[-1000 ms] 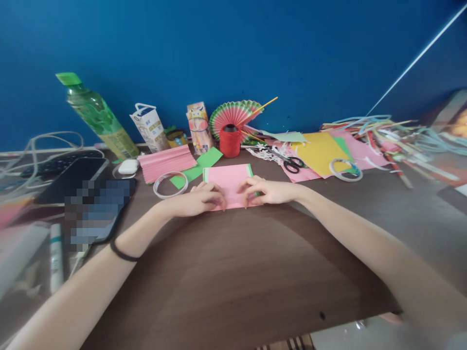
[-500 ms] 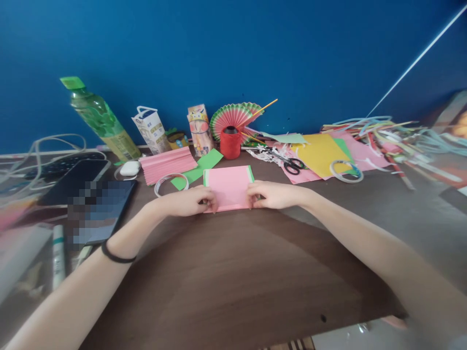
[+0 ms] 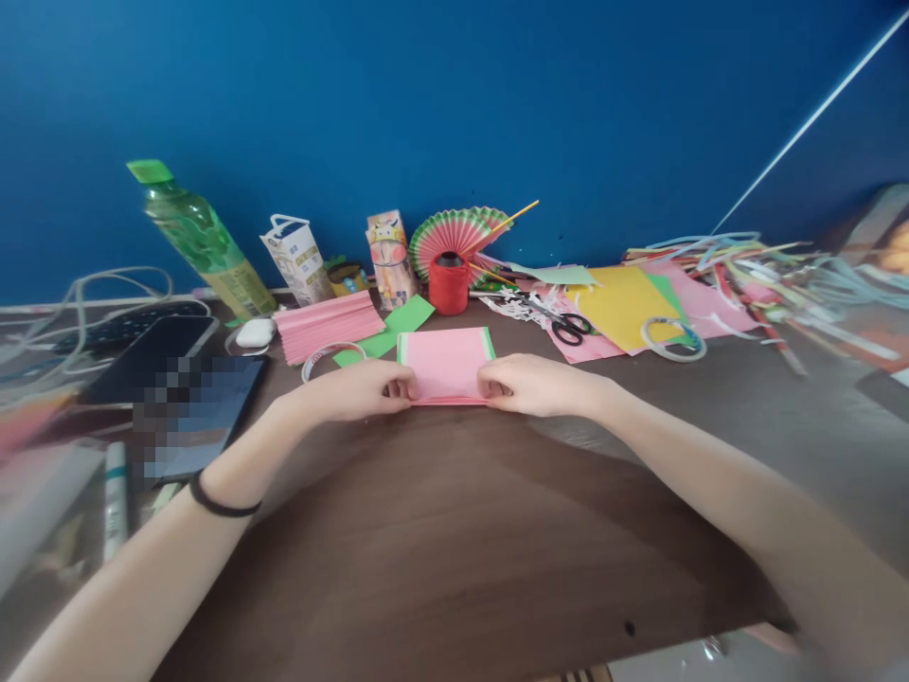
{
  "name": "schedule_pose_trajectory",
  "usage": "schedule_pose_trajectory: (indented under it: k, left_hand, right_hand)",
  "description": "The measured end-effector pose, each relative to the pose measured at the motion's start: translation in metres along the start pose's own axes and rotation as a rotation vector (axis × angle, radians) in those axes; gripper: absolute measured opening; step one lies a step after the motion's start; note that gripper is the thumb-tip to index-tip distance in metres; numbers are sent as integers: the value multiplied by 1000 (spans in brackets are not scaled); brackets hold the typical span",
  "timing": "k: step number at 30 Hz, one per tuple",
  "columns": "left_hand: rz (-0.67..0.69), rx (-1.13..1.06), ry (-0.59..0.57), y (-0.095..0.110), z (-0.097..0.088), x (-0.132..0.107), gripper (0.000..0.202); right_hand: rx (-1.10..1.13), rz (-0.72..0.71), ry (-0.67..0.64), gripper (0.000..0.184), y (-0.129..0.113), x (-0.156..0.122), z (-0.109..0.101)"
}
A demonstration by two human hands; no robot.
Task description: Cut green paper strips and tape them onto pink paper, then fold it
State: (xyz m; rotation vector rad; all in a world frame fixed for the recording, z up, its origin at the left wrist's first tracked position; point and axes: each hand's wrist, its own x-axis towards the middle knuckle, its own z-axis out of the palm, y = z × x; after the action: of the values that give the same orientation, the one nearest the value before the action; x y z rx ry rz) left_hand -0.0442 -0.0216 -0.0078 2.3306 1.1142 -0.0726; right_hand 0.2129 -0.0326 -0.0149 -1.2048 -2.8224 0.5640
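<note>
A pink paper sheet [image 3: 447, 362] with green side strips lies on the brown table [image 3: 454, 530]. My left hand [image 3: 362, 389] pinches its near left corner with closed fingers. My right hand [image 3: 529, 384] pinches the near right corner the same way. The near edge of the sheet looks folded up between the two hands. A black band sits on my left wrist.
Behind the sheet lie a pleated pink stack [image 3: 327, 324], green paper [image 3: 394, 327], a tape ring [image 3: 330, 358], a red thread spool [image 3: 449, 280], a paper fan [image 3: 454, 235] and scissors [image 3: 564, 322]. A green bottle [image 3: 203, 242] and phone [image 3: 188, 403] lie left. Coloured papers [image 3: 625, 303] pile right.
Both hands slid apart from the middle of the sheet's near edge to its two corners and now pinch the folded edge. The view shifted down slightly.
</note>
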Motion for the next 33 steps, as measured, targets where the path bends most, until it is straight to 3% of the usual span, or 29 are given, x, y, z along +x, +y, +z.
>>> schedule_pose_trajectory:
  k: [4, 7, 10, 14, 17, 19, 25, 29, 33]
  left_hand:
    - [-10, 31, 169, 2, -10, -4, 21]
    - [-34, -53, 286, 3, -17, -7, 25]
    - [-33, -293, 337, 4, -23, -10, 27]
    - [-75, -677, 429, 9, -25, -13, 27]
    - [-97, -761, 413, 7, -24, -11, 28]
    - [-94, -683, 401, 2, -22, -8, 28]
    - [-115, -43, 359, -8, -9, 0, 21]
    - [-69, 79, 324, -5, 0, 3, 18]
    - [-57, 89, 252, -6, 3, 7, 16]
  right_hand:
    - [3, -14, 122, 13, -1, -1, -8]
    - [154, -11, 275, 13, -1, -4, -18]
    - [387, -20, 398, 13, -2, -6, -26]
    - [739, -35, 447, 21, -3, -7, -29]
    - [833, -25, 493, 25, 0, -4, -27]
    - [749, 11, 508, 23, 3, -2, -24]
    - [192, 28, 378, 12, 11, 8, -5]
    - [88, 3, 266, 14, 16, 14, 7]
    - [97, -21, 253, 13, 20, 17, 13]
